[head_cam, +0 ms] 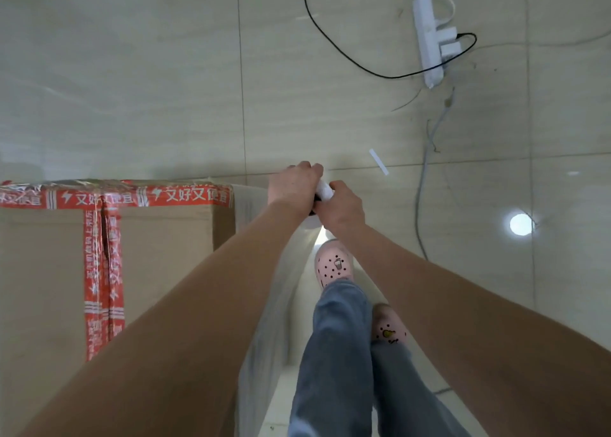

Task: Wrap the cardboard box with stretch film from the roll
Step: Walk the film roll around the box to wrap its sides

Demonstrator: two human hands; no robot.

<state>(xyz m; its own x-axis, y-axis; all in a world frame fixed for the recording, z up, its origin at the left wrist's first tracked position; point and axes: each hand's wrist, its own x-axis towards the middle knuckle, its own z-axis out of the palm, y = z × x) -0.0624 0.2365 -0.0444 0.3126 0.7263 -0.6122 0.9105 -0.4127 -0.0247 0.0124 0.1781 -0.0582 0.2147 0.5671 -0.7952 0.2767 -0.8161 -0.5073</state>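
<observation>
A large cardboard box (158, 238) sealed with red printed tape stands on the floor at the left, seen from above. Just past its far right corner, my left hand (292, 182) and my right hand (342, 205) both grip the white stretch film roll (323, 190), which shows only as a small white patch between them. A sheet of clear stretch film (264, 304) runs from the roll down along the box's right side. My forearms hide most of the roll and part of the film.
A white power strip (428, 39) with plugs and a black cable (330, 39) lies on the tiled floor at the far right. A grey cable (426, 158) trails down from it. My feet in pink clogs (334, 264) stand right of the box.
</observation>
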